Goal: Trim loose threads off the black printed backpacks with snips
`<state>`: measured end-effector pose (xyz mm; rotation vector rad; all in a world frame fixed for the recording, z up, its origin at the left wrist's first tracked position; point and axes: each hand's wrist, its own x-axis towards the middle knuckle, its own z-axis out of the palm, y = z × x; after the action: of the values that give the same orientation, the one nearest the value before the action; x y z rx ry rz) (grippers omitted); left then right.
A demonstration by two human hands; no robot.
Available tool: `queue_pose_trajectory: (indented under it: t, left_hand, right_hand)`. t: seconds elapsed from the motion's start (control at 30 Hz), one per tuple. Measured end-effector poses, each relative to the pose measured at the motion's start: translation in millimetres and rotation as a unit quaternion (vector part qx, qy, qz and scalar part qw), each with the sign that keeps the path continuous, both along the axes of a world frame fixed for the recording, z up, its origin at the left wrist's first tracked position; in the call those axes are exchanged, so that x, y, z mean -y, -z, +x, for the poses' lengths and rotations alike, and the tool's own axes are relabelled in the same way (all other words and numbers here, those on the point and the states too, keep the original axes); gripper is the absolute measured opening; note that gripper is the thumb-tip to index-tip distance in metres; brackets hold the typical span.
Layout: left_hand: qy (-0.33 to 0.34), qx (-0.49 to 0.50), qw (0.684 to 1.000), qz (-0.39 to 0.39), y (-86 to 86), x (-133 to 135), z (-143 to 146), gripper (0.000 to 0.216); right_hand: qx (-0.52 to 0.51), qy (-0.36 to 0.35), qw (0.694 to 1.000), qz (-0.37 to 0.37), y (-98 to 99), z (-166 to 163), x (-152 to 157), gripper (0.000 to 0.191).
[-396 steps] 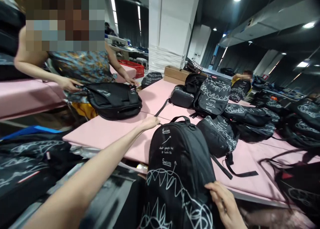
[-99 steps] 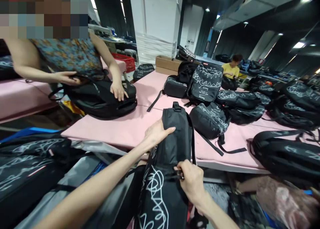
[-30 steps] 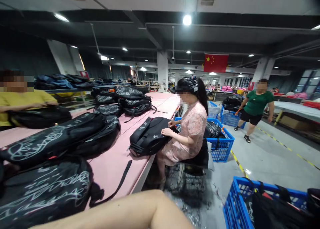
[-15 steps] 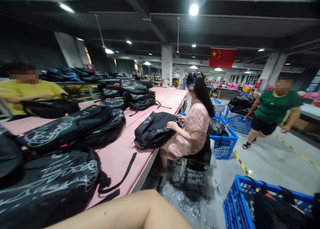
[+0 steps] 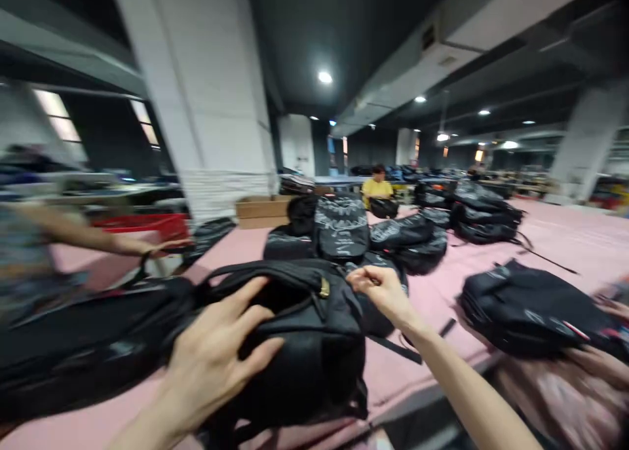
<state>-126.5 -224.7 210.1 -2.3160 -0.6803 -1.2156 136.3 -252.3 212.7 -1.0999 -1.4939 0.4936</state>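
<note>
A black backpack (image 5: 304, 345) stands on the pink table (image 5: 437, 312) right in front of me. My left hand (image 5: 216, 358) lies on its near side with the fingers spread flat. My right hand (image 5: 378, 289) is at the bag's top right corner, fingers pinched together; what they grip is too small and blurred to name. The whole picture is smeared by motion.
Another black bag (image 5: 531, 312) lies to the right, and several printed black backpacks (image 5: 344, 230) are piled further back. A co-worker's arm (image 5: 88, 237) reaches in from the left by a red crate (image 5: 147, 224). A person in yellow (image 5: 377, 189) sits far back near a white pillar (image 5: 206, 109).
The view has swung from the aisle on the right back to the table. Both my hands are now in sight on a black backpack in front of me.
</note>
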Motion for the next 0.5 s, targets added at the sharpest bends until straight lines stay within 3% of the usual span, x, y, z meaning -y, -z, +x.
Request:
queue_pose_trajectory:
  t: [0.1,0.27,0.5]
  left_hand:
    - [-0.02,-0.061,0.998,-0.005,-2.6,4.6,-7.9,0.023]
    - [-0.049,-0.106,0.988,-0.098,-3.5,19.4,-10.7,0.023]
    - [-0.126,-0.257,0.919,-0.271,-38.3,34.5,9.1,0.029]
  right_hand:
    - [-0.002,-0.005,1.0,-0.003,-2.6,-6.8,-7.1,0.017]
    - [0.015,-0.033,0.999,-0.006,-13.2,-24.8,-3.4,0.015]
    - [0.07,-0.051,0.996,0.013,-9.0,-20.7,-4.2,0.015]
